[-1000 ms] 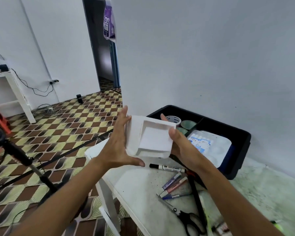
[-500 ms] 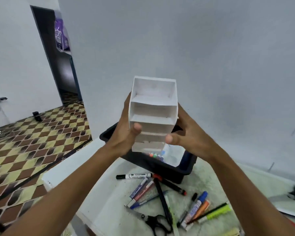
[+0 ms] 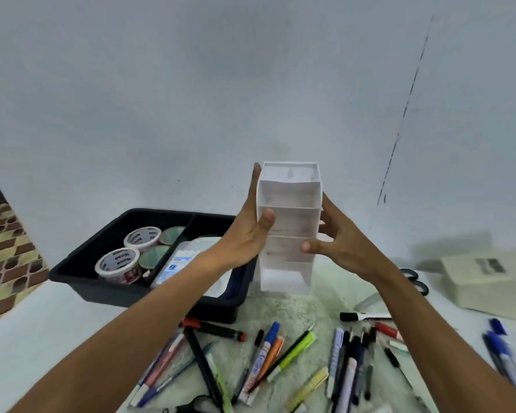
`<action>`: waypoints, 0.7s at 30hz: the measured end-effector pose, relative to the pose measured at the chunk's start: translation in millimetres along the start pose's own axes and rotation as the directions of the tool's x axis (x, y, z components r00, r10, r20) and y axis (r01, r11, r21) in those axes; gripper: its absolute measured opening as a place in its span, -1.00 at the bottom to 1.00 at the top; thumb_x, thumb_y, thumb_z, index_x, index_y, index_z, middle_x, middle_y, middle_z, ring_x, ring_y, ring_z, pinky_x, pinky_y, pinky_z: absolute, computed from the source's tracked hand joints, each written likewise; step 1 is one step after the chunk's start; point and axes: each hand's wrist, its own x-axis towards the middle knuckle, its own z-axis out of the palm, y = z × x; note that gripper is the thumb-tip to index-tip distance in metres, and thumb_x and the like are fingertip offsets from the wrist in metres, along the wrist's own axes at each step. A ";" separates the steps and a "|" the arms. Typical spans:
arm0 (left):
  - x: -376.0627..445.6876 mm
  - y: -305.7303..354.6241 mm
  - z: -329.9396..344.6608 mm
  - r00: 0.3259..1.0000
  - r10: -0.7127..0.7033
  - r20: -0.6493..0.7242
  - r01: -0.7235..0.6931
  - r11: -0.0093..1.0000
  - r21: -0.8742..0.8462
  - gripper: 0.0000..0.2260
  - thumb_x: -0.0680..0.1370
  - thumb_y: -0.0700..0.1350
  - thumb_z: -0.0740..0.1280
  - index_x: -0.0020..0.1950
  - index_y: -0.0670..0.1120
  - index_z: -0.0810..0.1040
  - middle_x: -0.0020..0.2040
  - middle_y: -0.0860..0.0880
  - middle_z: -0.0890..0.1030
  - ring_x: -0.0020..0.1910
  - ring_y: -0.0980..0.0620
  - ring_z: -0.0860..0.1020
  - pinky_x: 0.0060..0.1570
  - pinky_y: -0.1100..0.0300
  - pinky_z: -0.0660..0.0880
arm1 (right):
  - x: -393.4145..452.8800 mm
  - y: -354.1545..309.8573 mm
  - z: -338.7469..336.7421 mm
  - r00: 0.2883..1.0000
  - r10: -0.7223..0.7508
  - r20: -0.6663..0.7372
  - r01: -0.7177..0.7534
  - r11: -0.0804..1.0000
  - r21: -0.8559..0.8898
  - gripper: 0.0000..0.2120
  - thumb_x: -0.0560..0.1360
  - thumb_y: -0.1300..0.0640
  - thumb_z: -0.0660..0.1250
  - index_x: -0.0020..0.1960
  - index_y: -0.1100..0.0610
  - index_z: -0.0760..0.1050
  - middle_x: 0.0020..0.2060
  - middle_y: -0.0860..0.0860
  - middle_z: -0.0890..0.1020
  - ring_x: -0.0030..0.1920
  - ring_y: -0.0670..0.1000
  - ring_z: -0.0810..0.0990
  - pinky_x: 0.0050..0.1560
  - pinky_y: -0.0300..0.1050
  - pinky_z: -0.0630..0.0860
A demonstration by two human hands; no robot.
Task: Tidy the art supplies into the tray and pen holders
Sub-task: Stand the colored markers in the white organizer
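Note:
A white tiered pen holder [image 3: 289, 225] stands upright just right of the black tray [image 3: 81, 263], its base at or just above the table; I cannot tell whether it touches. My left hand [image 3: 245, 234] grips its left side, thumb across the front. My right hand [image 3: 337, 245] grips its right side, thumb on a lower tier. The holder's compartments look empty. Several markers and pens [image 3: 268, 353] lie scattered on the table in front. The tray holds two tape rolls [image 3: 116, 260] and a white pack [image 3: 176, 263].
A beige box [image 3: 489, 281] sits at the right, with black scissors [image 3: 414, 278] beside it. More pens [image 3: 501, 350] lie at the far right edge. Another pair of scissors [image 3: 197, 406] lies at the bottom. The wall is close behind; the table's left edge drops to a patterned floor.
Both hands have carried the pen holder from in front of the tray to its right side and lowered it toward the table. It now stands upright.

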 end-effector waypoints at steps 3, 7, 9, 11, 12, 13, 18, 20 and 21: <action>11.9 -29.5 18.5 0.999 -0.006 0.052 0.004 0.999 0.045 -0.23 0.42 0.45 0.13 0.42 0.38 -0.33 0.55 0.07 0.15 0.48 0.12 0.24 0.43 -0.02 0.28 | -3.3 30.2 -12.7 0.995 0.086 -0.051 -0.083 0.995 0.046 0.04 0.33 0.20 0.55 0.56 -0.17 -0.03 0.31 0.09 0.48 0.22 0.09 0.55 0.25 0.16 0.50; 17.7 -62.0 34.2 0.994 -0.072 0.076 0.068 0.997 0.048 -0.23 0.39 0.44 0.25 0.39 0.52 -0.23 0.49 0.14 0.27 0.44 0.15 0.31 0.40 0.00 0.33 | -3.4 67.3 -18.1 0.983 0.171 -0.073 -0.165 0.983 0.075 0.07 0.31 0.24 0.57 0.56 -0.17 -0.02 0.28 0.15 0.48 0.21 0.12 0.56 0.21 0.18 0.53; 19.2 -75.2 40.7 0.989 -0.107 0.102 0.102 0.993 0.053 -0.22 0.37 0.43 0.30 0.38 0.53 -0.18 0.51 0.04 0.24 0.46 0.10 0.29 0.41 -0.10 0.31 | -1.4 83.7 -18.2 0.980 0.182 -0.075 -0.176 0.982 0.072 0.10 0.27 0.25 0.60 0.56 -0.14 -0.01 0.26 0.14 0.49 0.21 0.10 0.55 0.19 0.15 0.54; 19.8 -84.3 46.4 0.986 -0.118 0.121 0.114 0.993 0.042 -0.20 0.37 0.40 0.34 0.39 0.52 -0.15 0.50 0.02 0.25 0.45 0.10 0.30 0.39 -0.11 0.32 | 1.6 96.9 -18.1 0.979 0.191 -0.078 -0.184 0.980 0.080 0.14 0.23 0.26 0.62 0.56 -0.15 -0.01 0.25 0.13 0.49 0.21 0.09 0.54 0.16 0.11 0.56; 20.6 -87.7 48.5 0.985 -0.122 0.124 0.118 0.992 0.040 -0.19 0.36 0.39 0.36 0.40 0.51 -0.14 0.50 0.01 0.25 0.45 0.08 0.31 0.38 -0.11 0.33 | 3.5 102.4 -18.3 0.978 0.193 -0.077 -0.187 0.979 0.082 0.16 0.21 0.26 0.63 0.55 -0.18 -0.01 0.24 0.12 0.48 0.21 0.08 0.54 0.14 0.09 0.58; 21.9 -91.4 50.4 0.984 -0.128 0.126 0.124 0.991 0.041 -0.18 0.35 0.38 0.38 0.40 0.50 -0.14 0.50 -0.02 0.24 0.44 0.05 0.31 0.37 -0.12 0.35 | 5.8 108.0 -18.7 0.978 0.195 -0.077 -0.189 0.979 0.079 0.18 0.19 0.25 0.64 0.54 -0.21 -0.01 0.24 0.10 0.48 0.22 0.07 0.54 0.12 0.06 0.59; 28.0 -110.2 55.8 0.982 -0.151 0.112 0.147 0.988 0.051 -0.11 0.27 0.41 0.41 0.40 0.43 -0.11 0.48 -0.11 0.25 0.41 -0.05 0.36 0.32 -0.12 0.41 | 17.3 125.6 -20.3 0.971 0.229 -0.070 -0.224 0.972 0.068 0.24 0.13 0.20 0.66 0.53 -0.27 -0.03 0.26 0.04 0.44 0.25 0.03 0.50 0.09 0.05 0.61; 29.7 -116.7 57.9 0.983 -0.149 0.103 0.146 0.989 0.038 -0.10 0.25 0.41 0.43 0.40 0.40 -0.08 0.46 -0.10 0.27 0.38 -0.04 0.39 0.29 -0.07 0.44 | 21.2 129.7 -21.3 0.967 0.244 -0.070 -0.239 0.969 0.070 0.25 0.11 0.20 0.66 0.54 -0.23 -0.05 0.26 0.04 0.43 0.28 0.07 0.48 0.13 0.14 0.58; 31.3 -119.7 58.7 0.984 -0.151 0.097 0.148 0.988 0.036 -0.10 0.24 0.41 0.43 0.39 0.42 -0.07 0.45 -0.08 0.28 0.37 -0.04 0.40 0.29 -0.04 0.45 | 23.4 131.8 -22.1 0.965 0.252 -0.072 -0.247 0.966 0.071 0.26 0.11 0.20 0.65 0.55 -0.21 -0.06 0.27 0.05 0.43 0.29 0.08 0.48 0.16 0.17 0.56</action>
